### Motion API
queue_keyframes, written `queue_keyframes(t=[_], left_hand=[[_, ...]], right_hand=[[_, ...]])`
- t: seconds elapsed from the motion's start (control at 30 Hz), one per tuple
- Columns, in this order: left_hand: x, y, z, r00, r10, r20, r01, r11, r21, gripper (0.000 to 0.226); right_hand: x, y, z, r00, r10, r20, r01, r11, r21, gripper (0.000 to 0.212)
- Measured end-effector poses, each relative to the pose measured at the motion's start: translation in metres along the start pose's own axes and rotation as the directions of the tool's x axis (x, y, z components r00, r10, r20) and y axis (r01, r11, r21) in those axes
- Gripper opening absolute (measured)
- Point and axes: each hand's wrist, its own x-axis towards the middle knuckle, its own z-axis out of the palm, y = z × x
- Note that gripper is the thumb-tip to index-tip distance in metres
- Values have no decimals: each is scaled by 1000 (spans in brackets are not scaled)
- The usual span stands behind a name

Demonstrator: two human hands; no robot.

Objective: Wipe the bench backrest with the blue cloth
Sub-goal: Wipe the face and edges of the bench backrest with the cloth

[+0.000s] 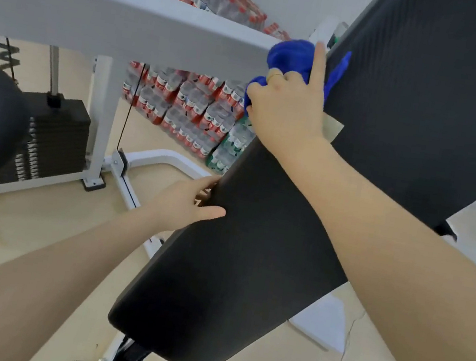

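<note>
Currently I am mid-wipe. My right hand clutches the bunched blue cloth, forefinger extended, pressing it against the left edge of the black bench backrest, the steeply tilted pad at upper right. My left hand lies open, thumb on top and fingers curled round the edge of the seat pad below, steadying the bench. A white machine beam passes just beside the cloth; stacked bottle packs stand behind. Next, I judge, the cloth must sweep across the ribbed face, keeping pressure even and clear of the beam.
</note>
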Motion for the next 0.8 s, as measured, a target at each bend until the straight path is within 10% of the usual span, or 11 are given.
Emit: queue_keyframes(t=[0.37, 0.6, 0.8], left_hand=[[-9, -27, 2, 996, -65, 55, 65, 998, 8, 57], [-14, -35, 14, 982, -191, 9, 187, 968, 165, 60], [-20, -50, 21, 990, -137, -25, 139, 987, 77, 65]], right_hand=[[-56, -69, 20, 945, -296, 142, 276, 950, 146, 29], [-27, -34, 12, 996, -52, -74, 49, 998, -41, 18], [-58, -98, 29, 973, -159, 167, 149, 986, 69, 26]])
